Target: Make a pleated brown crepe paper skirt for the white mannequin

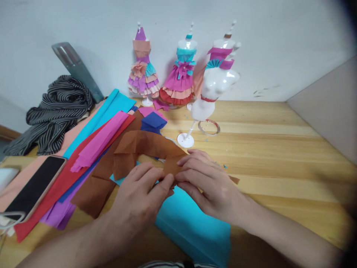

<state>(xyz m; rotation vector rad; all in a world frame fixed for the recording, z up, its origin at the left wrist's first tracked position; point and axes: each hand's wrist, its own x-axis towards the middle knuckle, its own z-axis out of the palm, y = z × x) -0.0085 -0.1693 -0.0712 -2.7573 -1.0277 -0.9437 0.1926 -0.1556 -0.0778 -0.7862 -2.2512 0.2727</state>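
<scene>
A long strip of brown crepe paper [147, 140] curves over the table. My left hand [145, 191] pinches its near edge between thumb and fingers. Beside it, almost touching, my right hand [208, 182] grips the same strip with bent fingers, and a brown end pokes out past that hand. Just what the fingertips press together is partly hidden. Beneath both hands lies a sheet of turquoise paper [195, 227]. A small white mannequin [219, 83] with a red band at its waist stands just beyond my hands.
Several small mannequins in paper dresses, one with a purple top [143, 69], stand along the wall. Stacked coloured papers, a red sheet [55, 190] among them, cover the left side with a phone [36, 186], striped cloth [60, 108] and spray can [78, 70]. A tape roll [217, 128] lies right of the mannequin.
</scene>
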